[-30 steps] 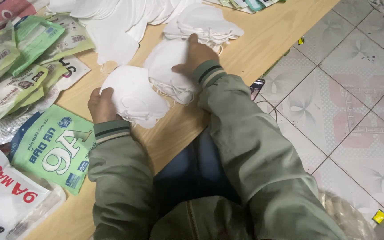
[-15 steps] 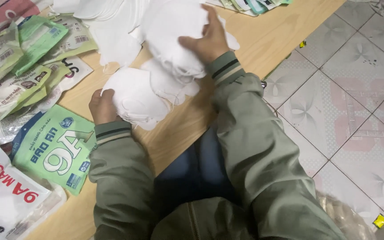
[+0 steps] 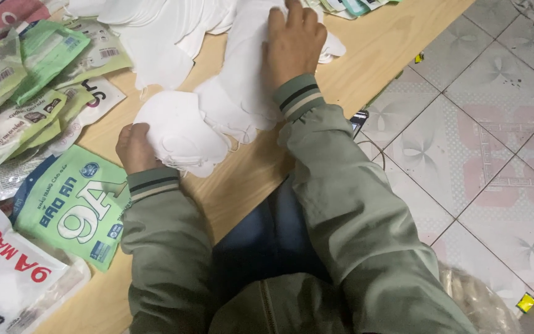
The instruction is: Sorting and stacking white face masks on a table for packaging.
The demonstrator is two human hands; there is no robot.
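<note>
While the left hand (image 3: pixel 136 147) curls its fingers around the edge of a small stack of white masks (image 3: pixel 180 133) just left of the frame's centre, the right hand (image 3: pixel 293 42) lies flat, palm down and fingers spread, on a second pile of white masks (image 3: pixel 242 93) near the top middle, pressing on it rather than pinching anything. The two piles touch, the flat one overlapping the cupped stack at its right side. Both rest on a light wooden tabletop (image 3: pixel 378 55) that runs diagonally from the lower left to the upper right. More loose white masks (image 3: pixel 156 31) fan out across the upper left, just beyond the held stack. Along the left edge lie flat packets: a green packet (image 3: pixel 75 207) right beside the left wrist, a white packet with red print (image 3: pixel 7 278) in the lower left corner, and a heap of pale green and clear packets (image 3: pixel 26 86) above them. Both arms wear olive-green jacket sleeves (image 3: pixel 353 216) with striped cuffs. To the right, a patterned tiled floor (image 3: pixel 489 124) fills the frame, and a crinkled clear plastic bag (image 3: pixel 477 303) shows at the lower right.
</note>
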